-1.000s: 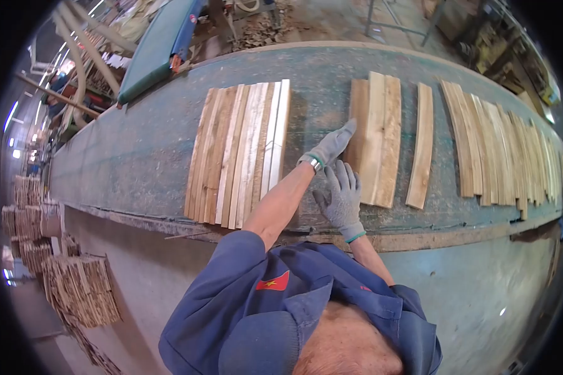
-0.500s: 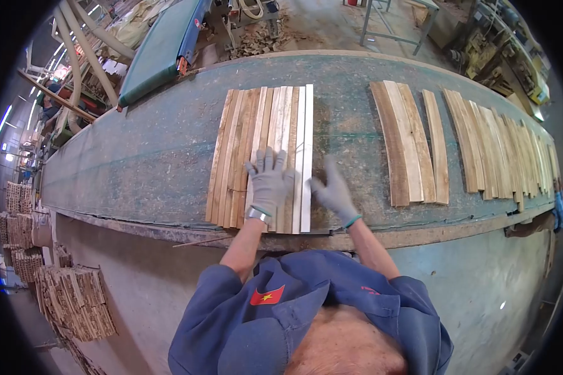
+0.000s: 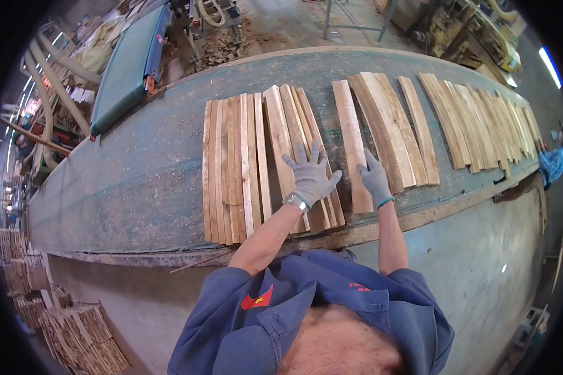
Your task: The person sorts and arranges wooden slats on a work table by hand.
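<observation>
My left hand [image 3: 313,175], in a grey glove with its fingers spread, lies flat on several wooden strips [image 3: 275,115] that are fanned apart. Left of them, narrow strips [image 3: 222,169] stand side by side in a tight row. A single wooden strip [image 3: 350,131] lies apart to the right of the fanned ones. My right hand [image 3: 375,178], also gloved, grips this strip's right edge near its lower end, thumb over the top face. Just beyond it is a group of wider, slightly curved boards [image 3: 388,125].
More boards [image 3: 475,122] lie in a long row at the right of the worn green table [image 3: 125,187]. A green conveyor [image 3: 128,69] meets its far left edge. Stacked wood [image 3: 81,334] stands on the floor at lower left. Blue cloth [image 3: 552,165] shows at far right.
The strips under my left hand have fanned out to the right, and one now lies apart beside the curved boards. My right hand has come onto that strip. The view has shifted.
</observation>
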`<state>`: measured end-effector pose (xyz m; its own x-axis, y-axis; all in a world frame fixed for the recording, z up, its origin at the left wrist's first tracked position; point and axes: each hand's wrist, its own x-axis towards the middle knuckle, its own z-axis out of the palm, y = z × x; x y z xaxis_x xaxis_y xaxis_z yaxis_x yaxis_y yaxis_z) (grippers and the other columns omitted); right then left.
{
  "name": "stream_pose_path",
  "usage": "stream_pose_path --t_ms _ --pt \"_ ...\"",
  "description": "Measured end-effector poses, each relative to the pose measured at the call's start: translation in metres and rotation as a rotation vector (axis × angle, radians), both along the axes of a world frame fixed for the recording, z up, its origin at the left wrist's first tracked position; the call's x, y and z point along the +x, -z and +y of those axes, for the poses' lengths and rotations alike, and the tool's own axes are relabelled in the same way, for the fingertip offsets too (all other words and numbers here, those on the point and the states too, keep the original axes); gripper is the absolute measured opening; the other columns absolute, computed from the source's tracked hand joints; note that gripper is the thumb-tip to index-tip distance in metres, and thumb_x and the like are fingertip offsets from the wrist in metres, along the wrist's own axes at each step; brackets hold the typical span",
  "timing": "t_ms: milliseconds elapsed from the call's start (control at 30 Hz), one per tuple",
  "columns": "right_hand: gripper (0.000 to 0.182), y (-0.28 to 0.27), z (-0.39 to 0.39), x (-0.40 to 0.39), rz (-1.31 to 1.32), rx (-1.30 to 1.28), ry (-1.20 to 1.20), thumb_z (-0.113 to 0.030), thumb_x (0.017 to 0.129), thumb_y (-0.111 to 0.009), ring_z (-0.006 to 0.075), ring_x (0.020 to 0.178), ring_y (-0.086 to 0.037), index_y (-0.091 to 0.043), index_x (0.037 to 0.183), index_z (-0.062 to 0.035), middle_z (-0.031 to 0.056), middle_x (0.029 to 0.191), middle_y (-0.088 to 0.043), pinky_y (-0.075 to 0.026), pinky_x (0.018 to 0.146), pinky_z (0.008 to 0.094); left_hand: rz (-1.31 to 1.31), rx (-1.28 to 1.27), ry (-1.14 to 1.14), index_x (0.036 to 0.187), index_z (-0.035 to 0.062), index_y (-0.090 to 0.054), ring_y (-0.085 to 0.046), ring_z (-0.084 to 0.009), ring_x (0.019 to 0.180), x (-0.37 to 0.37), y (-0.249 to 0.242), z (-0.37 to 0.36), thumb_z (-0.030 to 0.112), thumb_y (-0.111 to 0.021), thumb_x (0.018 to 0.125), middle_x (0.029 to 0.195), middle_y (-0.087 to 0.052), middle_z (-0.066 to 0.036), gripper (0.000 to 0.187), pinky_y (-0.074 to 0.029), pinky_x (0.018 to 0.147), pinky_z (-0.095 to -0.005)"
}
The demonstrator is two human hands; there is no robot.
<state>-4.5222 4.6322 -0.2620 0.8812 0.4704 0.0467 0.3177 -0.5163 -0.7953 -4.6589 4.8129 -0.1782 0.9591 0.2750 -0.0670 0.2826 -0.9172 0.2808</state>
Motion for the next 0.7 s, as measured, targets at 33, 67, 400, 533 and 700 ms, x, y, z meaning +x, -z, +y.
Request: stream_pose_path --t_ms 33,67,400,533,700 --pt "0.060 -0.015 -0.001 0.004 -0.099 -0.195 0.016 -0.015 0.086 -0.067 0.0372 0.125 -0.054 -0.047 0.142 -0.0009 0.0207 0.142 -0.051 -0.046 0.103 0.0416 0.098 -0.013 0.045 0.147 0.0176 -0.047 -0.002 -0.0544 0.146 0.005 -0.012 -0.001 0.063 -0.046 0.091 0.162 -0.018 -0.019 0.073 0.006 0.109 -0.0746" --pt "0.060 -0.026 -0.002 0.005 -0.198 -0.391 0.028 -0.020 0.087 -0.067 0.0396 0.125 -0.053 -0.048 0.141 -0.0032 0.0203 0.143 -0.050 -0.045 0.103 0.0441 0.102 0.010 0.052 0.144 0.0221 -0.052 0.000 -0.0536 0.147 0.011 -0.012 -0.002 0.063 -0.045 0.091 0.163 -0.019 -0.015 0.067 0.010 0.110 -0.0717" --pt "0.043 -0.020 0.011 -0.010 -0.639 -0.603 0.140 -0.030 0.090 -0.060 0.0359 0.132 -0.042 -0.054 0.129 -0.0128 0.0158 0.142 -0.046 -0.036 0.102 0.0542 0.000 0.108 -0.113 0.157 0.0128 -0.020 -0.007 -0.0429 0.150 0.014 0.026 0.040 0.060 -0.041 0.095 0.164 -0.011 -0.019 0.081 -0.001 0.115 -0.0679" --pt "0.042 -0.018 0.054 -0.028 -0.642 -0.334 0.022 -0.029 0.092 -0.057 0.0364 0.134 -0.042 -0.056 0.130 -0.0107 0.0169 0.143 -0.048 -0.033 0.107 0.0504 -0.154 0.057 -0.017 0.153 0.0083 -0.031 -0.011 -0.0450 0.149 0.038 0.048 0.010 0.048 -0.043 0.095 0.161 -0.017 -0.022 0.071 -0.005 0.114 -0.0686" --pt "0.053 0.010 0.040 -0.038 -0.504 -0.243 0.003 -0.034 0.091 -0.062 0.0385 0.133 -0.044 -0.052 0.138 -0.0118 0.0185 0.143 -0.049 -0.036 0.108 0.0511 -0.243 -0.013 0.014 0.149 0.0067 -0.037 -0.020 -0.0465 0.146 0.050 0.063 0.012 0.037 -0.046 0.093 0.156 -0.030 -0.023 0.065 -0.007 0.113 -0.0709"
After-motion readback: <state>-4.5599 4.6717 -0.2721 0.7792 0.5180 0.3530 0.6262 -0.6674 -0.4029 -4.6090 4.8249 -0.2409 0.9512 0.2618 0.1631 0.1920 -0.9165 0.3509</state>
